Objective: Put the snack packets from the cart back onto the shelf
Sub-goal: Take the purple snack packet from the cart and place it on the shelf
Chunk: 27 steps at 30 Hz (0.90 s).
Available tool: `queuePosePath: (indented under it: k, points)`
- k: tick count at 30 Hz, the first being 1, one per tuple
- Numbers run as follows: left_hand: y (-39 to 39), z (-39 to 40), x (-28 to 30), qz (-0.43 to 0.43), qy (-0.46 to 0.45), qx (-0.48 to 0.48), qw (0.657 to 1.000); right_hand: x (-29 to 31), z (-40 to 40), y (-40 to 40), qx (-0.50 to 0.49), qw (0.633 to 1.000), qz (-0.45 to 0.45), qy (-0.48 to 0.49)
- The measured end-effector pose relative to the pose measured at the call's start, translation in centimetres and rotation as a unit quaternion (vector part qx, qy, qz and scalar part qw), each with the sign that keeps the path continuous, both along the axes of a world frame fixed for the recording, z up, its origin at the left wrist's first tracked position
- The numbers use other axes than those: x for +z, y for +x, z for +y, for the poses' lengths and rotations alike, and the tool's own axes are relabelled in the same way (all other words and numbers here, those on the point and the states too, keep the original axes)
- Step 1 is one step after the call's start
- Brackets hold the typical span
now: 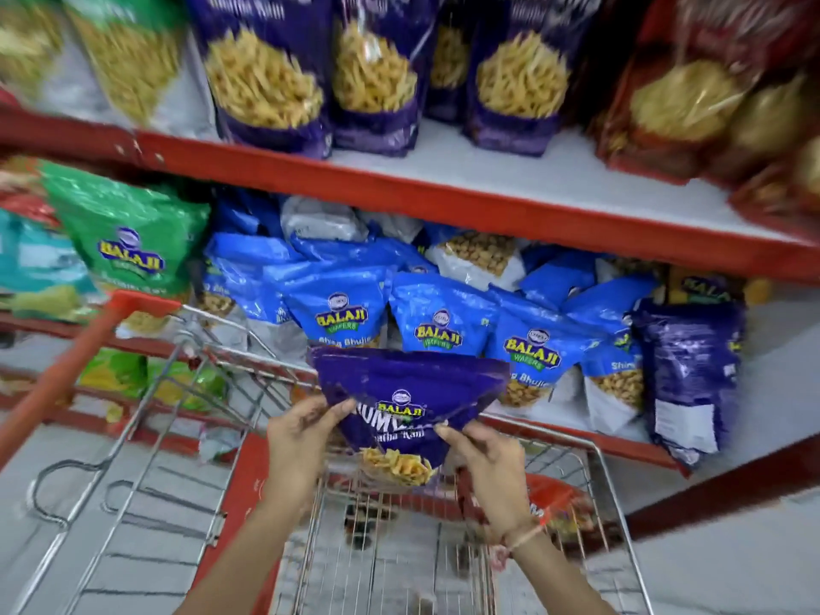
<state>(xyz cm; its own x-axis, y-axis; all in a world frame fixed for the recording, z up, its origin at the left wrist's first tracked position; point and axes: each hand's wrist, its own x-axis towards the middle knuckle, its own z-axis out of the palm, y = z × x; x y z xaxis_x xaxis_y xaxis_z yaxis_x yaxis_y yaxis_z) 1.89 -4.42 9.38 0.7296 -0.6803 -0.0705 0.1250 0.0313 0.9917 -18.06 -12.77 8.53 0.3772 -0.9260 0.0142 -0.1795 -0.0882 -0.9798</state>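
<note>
I hold a purple snack packet (401, 406) upright above the wire cart (608, 481), in front of the lower shelf. My left hand (297, 446) grips its left edge and my right hand (488, 468) grips its right edge. A red packet (554, 508) lies in the cart's basket under my right wrist. On the upper shelf (488, 170) stand several matching purple packets (266, 82).
Blue packets (439, 321) crowd the lower shelf, with another purple packet (687, 375) at their right and green packets (128, 241) at the left. Red packets (710, 104) fill the upper right. The cart's red handle (80, 361) runs along the left.
</note>
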Motion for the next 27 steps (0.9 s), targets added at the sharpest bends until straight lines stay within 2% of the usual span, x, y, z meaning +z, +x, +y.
queuePosePath:
  k: [5,11,16,21,27]
  points:
    - [0.1,-2.1,8.9,-0.033,-0.079,-0.014,0.996,8.3,-2.3,0.0,-0.002,0.995,-0.052,-0.085]
    - [0.0,-5.9,19.4,-0.086,-0.177,-0.05,0.979,18.0,-5.3,-0.1,-0.016,0.976,-0.16,-0.148]
    - [0.0,-9.8,27.4,-0.133,-0.246,-0.062,0.958,24.5,-10.0,0.4,-0.025,0.961,-0.191,-0.197]
    - [0.1,-14.8,32.9,-0.094,-0.28,-0.035,0.955,29.2,-16.0,2.1,-0.046,0.943,-0.205,-0.259]
    - [1.7,-21.5,34.4,-0.019,-0.248,-0.033,0.968,30.2,-23.7,4.5,-0.071,0.934,-0.199,-0.29]
